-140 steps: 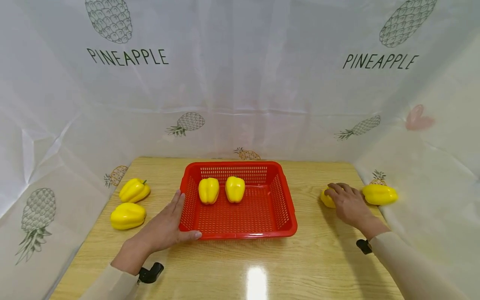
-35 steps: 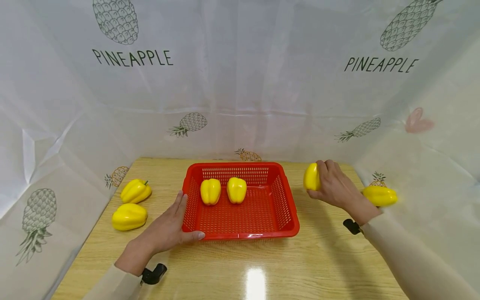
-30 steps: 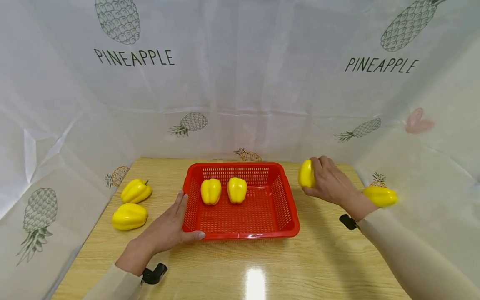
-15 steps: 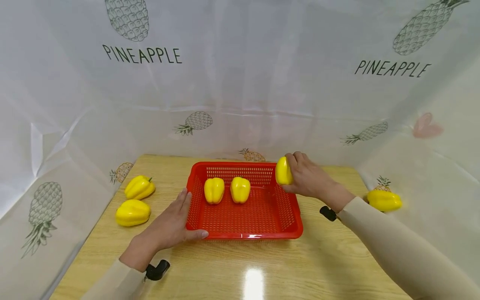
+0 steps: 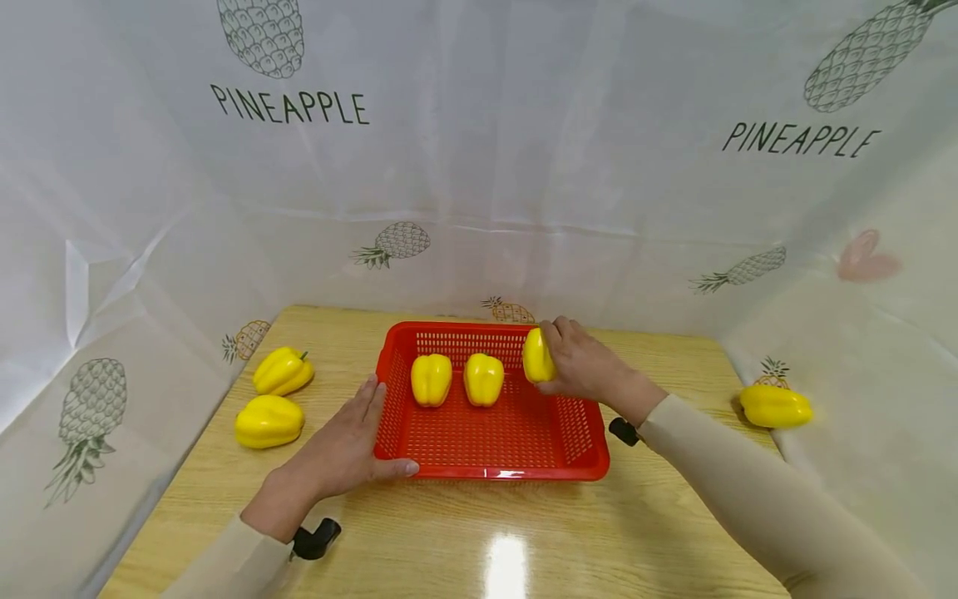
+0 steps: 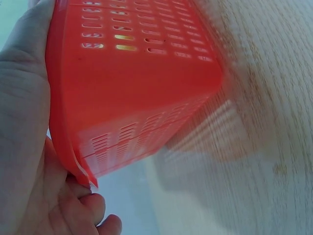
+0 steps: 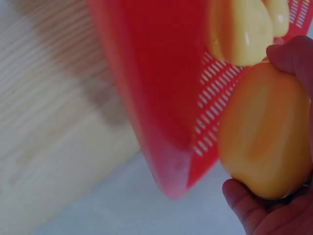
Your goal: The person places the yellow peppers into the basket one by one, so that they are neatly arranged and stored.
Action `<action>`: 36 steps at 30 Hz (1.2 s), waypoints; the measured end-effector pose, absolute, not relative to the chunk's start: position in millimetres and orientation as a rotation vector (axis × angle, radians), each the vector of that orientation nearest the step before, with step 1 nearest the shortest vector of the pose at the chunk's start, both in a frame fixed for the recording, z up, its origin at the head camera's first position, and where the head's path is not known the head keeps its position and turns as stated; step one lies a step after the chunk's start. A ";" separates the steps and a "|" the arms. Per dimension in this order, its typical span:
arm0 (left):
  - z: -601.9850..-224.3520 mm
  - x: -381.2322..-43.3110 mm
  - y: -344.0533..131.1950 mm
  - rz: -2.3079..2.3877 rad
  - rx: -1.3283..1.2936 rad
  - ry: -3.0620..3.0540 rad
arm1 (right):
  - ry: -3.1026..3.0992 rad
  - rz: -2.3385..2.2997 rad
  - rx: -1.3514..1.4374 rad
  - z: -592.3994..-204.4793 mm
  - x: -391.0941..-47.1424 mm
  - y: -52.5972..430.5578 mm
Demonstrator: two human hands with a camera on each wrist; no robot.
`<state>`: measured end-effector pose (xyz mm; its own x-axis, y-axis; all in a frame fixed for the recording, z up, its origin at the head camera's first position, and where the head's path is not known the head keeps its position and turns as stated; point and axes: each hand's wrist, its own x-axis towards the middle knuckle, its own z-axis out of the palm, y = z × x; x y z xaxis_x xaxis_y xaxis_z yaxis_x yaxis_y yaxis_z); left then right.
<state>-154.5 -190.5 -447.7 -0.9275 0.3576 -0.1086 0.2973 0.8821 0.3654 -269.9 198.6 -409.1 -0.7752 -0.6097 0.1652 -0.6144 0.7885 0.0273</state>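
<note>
My left hand [image 5: 340, 445] holds the near left corner of a red plastic basket [image 5: 494, 472], thumb along the front rim and fingers along the left side. In the left wrist view, fingertips [image 6: 93, 208] show just beside the rim corner. My right hand [image 5: 587, 366] grips a yellow bell pepper [image 5: 537, 356] over the right back part of the basket. The right wrist view shows this pepper [image 7: 266, 132] between thumb and fingers. Two more yellow bell peppers, a left one [image 5: 431, 380] and a middle one [image 5: 483, 379], sit side by side inside the basket.
On the wooden table [image 5: 419, 541], two yellow bell peppers lie at the left, one behind [image 5: 283, 371] and one in front [image 5: 269, 421]. Another pepper [image 5: 775, 406] lies at the right edge against the sheet. A pineapple-print sheet [image 5: 479, 166] encloses the back and sides.
My right hand has picked up a yellow bell pepper from the table at the right and carried it left, over the basket. The left hand has stayed at the basket's corner.
</note>
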 end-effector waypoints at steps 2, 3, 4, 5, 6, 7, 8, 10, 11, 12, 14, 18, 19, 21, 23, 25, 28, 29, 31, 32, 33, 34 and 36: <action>-448.2 -154.8 -190.7 0.505 0.508 2.889 | -2.837 0.064 0.966 -414.8 -270.1 197.0; -448.4 -154.8 -190.7 0.498 0.512 2.893 | -2.853 0.074 0.968 -417.5 -270.1 196.4; -448.5 -154.9 -190.6 0.492 0.516 2.897 | -2.867 0.078 0.970 -420.1 -270.1 195.7; -448.7 -155.0 -190.7 0.485 0.517 2.900 | -2.882 0.076 0.971 -422.7 -270.0 195.1; -448.8 -155.1 -190.6 0.478 0.520 2.902 | -2.896 0.071 0.974 -425.0 -269.8 194.6; -449.0 -155.1 -190.7 0.475 0.520 2.904 | -2.908 0.056 0.979 -427.5 -270.1 193.8; -449.2 -155.0 -190.9 0.473 0.519 2.903 | -2.919 0.040 0.984 -429.7 -270.5 193.1; -449.6 -155.0 -191.0 0.473 0.516 2.901 | -2.930 0.000 0.988 -433.9 -271.4 191.9; -449.8 -155.0 -191.1 0.473 0.515 2.900 | -2.937 -0.021 0.987 -435.8 -272.0 191.6; -450.1 -155.2 -191.3 0.474 0.515 2.898 | -2.941 -0.038 0.987 -437.6 -272.7 191.2; -450.7 -155.5 -191.6 0.478 0.514 2.896 | -2.952 -0.064 0.987 -441.7 -274.6 190.3; -451.8 -156.3 -192.3 0.482 0.518 2.896 | -2.974 -0.086 0.998 -449.9 -277.2 187.8; -452.2 -156.4 -192.3 0.483 0.519 2.896 | -2.982 -0.093 1.000 -451.9 -277.6 187.1; -453.0 -156.7 -192.3 0.485 0.519 2.895 | -2.989 -0.113 1.010 -455.1 -277.8 185.5; -453.6 -157.4 -191.6 0.486 0.519 2.892 | -2.994 -0.146 1.014 -457.7 -278.2 184.5; -453.8 -158.1 -191.0 0.490 0.514 2.887 | -2.985 -0.168 1.022 -459.8 -279.2 184.4; -453.4 -158.5 -190.5 0.493 0.505 2.883 | -2.958 -0.192 1.024 -462.6 -280.7 184.1; -453.3 -158.5 -190.5 0.494 0.502 2.882 | -2.942 -0.203 1.028 -463.6 -281.4 184.1; -453.1 -158.4 -190.4 0.493 0.497 2.880 | -2.912 -0.231 1.039 -465.5 -282.7 183.9; -453.0 -158.3 -190.3 0.493 0.494 2.879 | -2.894 -0.253 1.048 -466.5 -283.4 183.7; -452.9 -158.2 -190.2 0.494 0.492 2.878 | -2.880 -0.278 1.055 -467.4 -284.0 183.5; -452.9 -158.2 -190.1 0.493 0.490 2.878 | -2.865 -0.302 1.063 -468.3 -284.7 183.3; -453.0 -158.4 -189.8 0.496 0.488 2.876 | -2.855 -0.360 1.065 -469.9 -286.1 182.9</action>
<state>-158.4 -189.8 -453.0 -0.9294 0.3484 -0.1215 0.2877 0.8904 0.3529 -286.1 182.9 -469.9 -0.7566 -0.6538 -0.0133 -0.6366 0.7318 0.2432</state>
